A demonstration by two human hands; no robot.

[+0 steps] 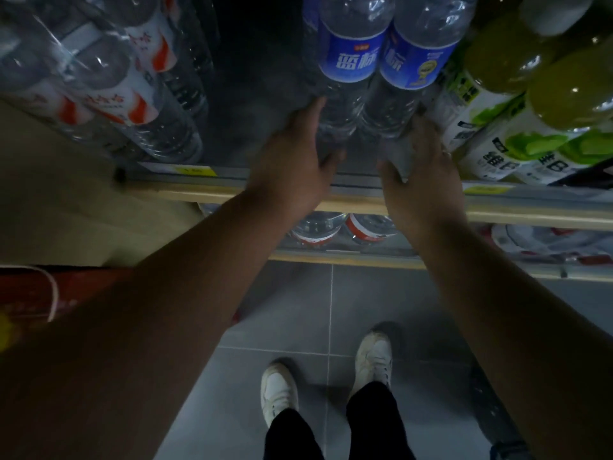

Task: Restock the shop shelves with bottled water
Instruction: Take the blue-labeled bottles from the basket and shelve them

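Left hand (295, 157) flat against the left side of the blue-label water bottles (381, 61), fingers spread and reaching up along the plastic, thumb low near the shelf edge (358, 200). Right hand (421, 161) pressed on the right side of the same pair, fingers partly curled around the bottle bases; ring visible on one finger. Both hands clamp the two bottles between them, neither closed into a fist. Bottles stand side by side on the shelf, bases near the front lip, touching each other. Dark empty gap just left of them. Further left, clear red-and-white label bottles (109, 94), several deep. Right of the pair, touching or just beside, yellow-green drink bottles (517, 104) with white and green labels. Yellow price tags on the shelf rail. Lower shelf under the arms holds more red-label bottles (341, 227). Grey tiled floor (298, 310) below, white shoes (278, 390) and dark trousers. Red box (39, 290) at left edge. Lighting dim.
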